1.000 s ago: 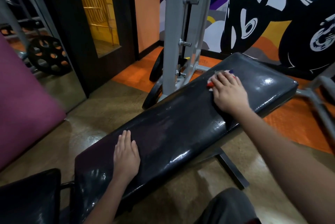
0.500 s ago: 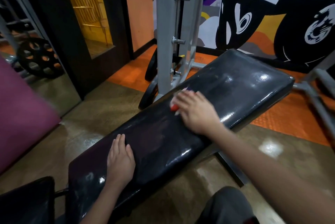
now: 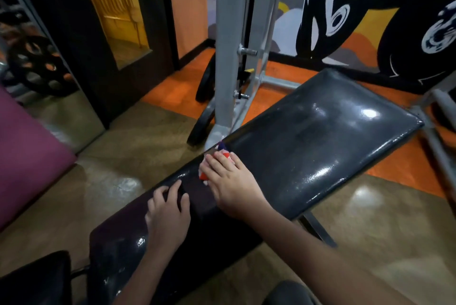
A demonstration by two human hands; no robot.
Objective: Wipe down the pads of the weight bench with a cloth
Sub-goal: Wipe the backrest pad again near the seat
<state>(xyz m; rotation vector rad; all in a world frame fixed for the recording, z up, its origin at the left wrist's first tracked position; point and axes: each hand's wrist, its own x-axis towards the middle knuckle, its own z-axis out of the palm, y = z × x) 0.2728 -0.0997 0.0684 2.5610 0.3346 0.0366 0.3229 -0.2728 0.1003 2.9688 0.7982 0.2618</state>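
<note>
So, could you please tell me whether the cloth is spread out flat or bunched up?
Bunched up: the cloth shows only as small bits poking out beneath the right hand.

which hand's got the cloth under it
The right hand: a red, white and blue cloth shows past its fingers. The left hand rests bare on the bench pad.

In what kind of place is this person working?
Most likely a gym: a long black padded bench, a black round weight plate with holes, and a grey metal rack upright with pegs.
</note>
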